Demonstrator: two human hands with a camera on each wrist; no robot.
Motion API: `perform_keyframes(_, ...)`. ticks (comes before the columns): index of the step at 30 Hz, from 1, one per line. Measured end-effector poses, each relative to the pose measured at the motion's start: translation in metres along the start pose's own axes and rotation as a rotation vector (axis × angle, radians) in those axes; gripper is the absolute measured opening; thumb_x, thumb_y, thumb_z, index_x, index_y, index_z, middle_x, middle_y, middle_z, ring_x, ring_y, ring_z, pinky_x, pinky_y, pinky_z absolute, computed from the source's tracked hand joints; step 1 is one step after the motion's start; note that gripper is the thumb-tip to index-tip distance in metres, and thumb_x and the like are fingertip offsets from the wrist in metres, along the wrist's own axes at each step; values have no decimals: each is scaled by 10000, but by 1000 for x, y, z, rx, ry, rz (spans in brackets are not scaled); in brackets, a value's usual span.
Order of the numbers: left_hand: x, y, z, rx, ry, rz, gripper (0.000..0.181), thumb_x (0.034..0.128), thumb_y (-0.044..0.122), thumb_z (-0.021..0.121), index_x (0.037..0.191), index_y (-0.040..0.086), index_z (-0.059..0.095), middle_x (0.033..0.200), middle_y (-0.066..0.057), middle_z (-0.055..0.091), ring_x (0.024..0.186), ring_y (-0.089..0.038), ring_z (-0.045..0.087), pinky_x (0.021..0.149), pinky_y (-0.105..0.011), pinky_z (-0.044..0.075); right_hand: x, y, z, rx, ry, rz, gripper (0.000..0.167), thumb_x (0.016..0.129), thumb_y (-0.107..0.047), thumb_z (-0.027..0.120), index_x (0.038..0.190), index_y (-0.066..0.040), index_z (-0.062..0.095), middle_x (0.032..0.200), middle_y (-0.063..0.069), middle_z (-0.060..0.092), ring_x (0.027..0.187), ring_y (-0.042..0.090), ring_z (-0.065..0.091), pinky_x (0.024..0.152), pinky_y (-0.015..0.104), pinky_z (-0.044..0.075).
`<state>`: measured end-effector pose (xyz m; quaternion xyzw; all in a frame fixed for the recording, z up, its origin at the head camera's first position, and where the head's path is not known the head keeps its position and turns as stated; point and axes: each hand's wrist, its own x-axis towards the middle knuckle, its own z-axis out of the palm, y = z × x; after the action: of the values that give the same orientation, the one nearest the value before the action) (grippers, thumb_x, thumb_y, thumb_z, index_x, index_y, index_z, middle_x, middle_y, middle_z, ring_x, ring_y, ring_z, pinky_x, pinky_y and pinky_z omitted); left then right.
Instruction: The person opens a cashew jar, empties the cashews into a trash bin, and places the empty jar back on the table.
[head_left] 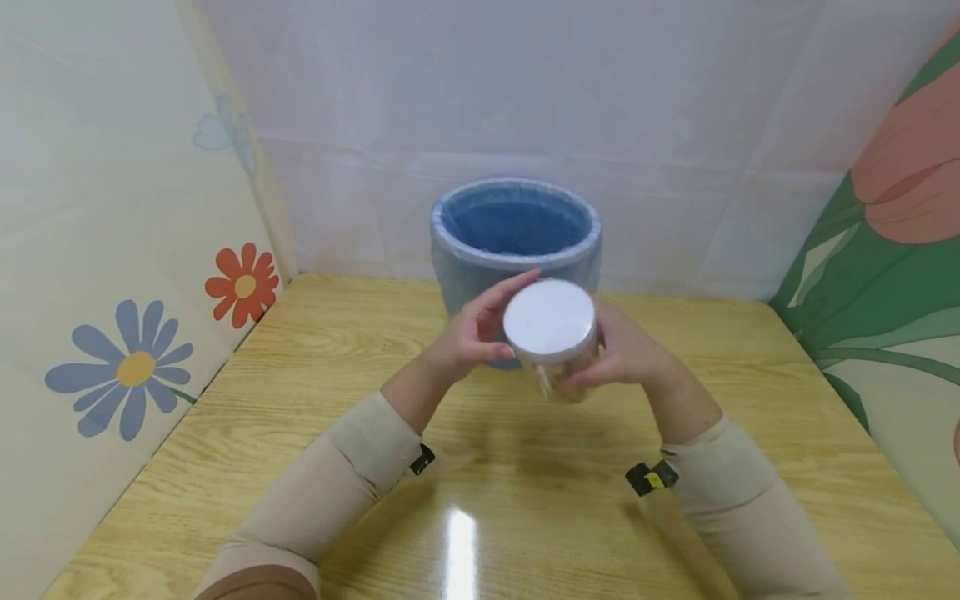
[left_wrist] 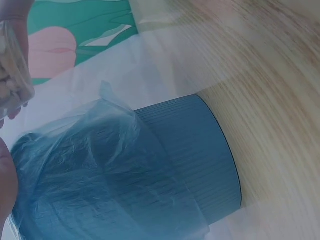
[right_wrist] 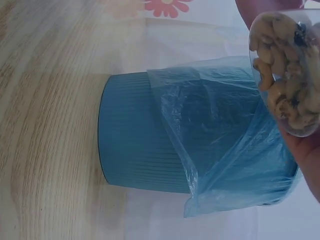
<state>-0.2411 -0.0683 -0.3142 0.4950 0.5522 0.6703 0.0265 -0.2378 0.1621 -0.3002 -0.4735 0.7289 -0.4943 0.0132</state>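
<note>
A clear jar of cashews [right_wrist: 285, 75] with a white lid [head_left: 551, 317] is held tilted above the table, in front of a blue bin [head_left: 457, 271]. My right hand [head_left: 626, 346] grips the jar from the right, thumb across its near side. From the left, my left hand [head_left: 476, 333] curves about the lid's edge, its thumb at the front and a finger reaching behind. The left wrist view catches only part of the jar [left_wrist: 12, 75] at its left edge. Most of the fingers behind the jar are hidden.
A thin translucent blue bag [right_wrist: 220, 100] lines the bin and hangs over its outside. The bin stands on a wood-grain table [head_left: 360, 333], near a white back sheet [head_left: 675, 167]. Side panels show printed flowers [head_left: 137, 368].
</note>
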Motion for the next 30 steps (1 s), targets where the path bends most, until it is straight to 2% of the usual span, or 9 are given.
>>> perform_keyframes(5, 1, 2, 0, -47, -32, -7, 1003, 696, 427, 762, 1429, 8, 221, 1446, -171, 297, 1281, -294, 336, 1066, -479, 263, 1, 2, 1, 28, -65, -31, 947, 558, -122, 815, 1355, 8, 322, 1256, 137, 483, 1151, 238, 462, 1011, 416, 365)
perform_keyframes(10, 0, 1, 0, -68, -43, -19, 1008, 684, 429, 772, 1431, 22, 229, 1436, -164, 313, 1275, -295, 338, 1062, -478, 271, 1, 3, 3, 56, -77, -19, 959, 564, -135, 819, 1361, 6, 306, 1256, 134, 477, 1154, 240, 455, 1021, 418, 351)
perform_keyframes(21, 0, 1, 4, -93, -4, -59, 1034, 643, 421, 800, 1417, 6, 254, 1344, -160, 414, 1204, -269, 420, 1020, -458, 348, 1, 2, 5, 37, -34, 33, 919, 559, -128, 808, 1330, 37, 335, 1240, 149, 490, 1141, 215, 473, 1005, 400, 380)
perform_keyframes(26, 1, 0, 4, -86, 23, -48, 1013, 644, 398, 807, 1409, 3, 273, 1359, -159, 403, 1199, -274, 424, 1014, -461, 354, 1, 2, 6, 3, 1, 52, 955, 550, -93, 821, 1358, 0, 322, 1271, 145, 471, 1172, 238, 439, 1019, 472, 333)
perform_keyframes(30, 2, 1, 5, -40, 71, -35, 1031, 631, 421, 808, 1400, -15, 279, 1349, -169, 412, 1191, -272, 434, 1014, -461, 353, 1, 1, 8, -40, 52, 66, 955, 549, -74, 833, 1363, -45, 336, 1277, 119, 475, 1183, 253, 424, 1023, 489, 307)
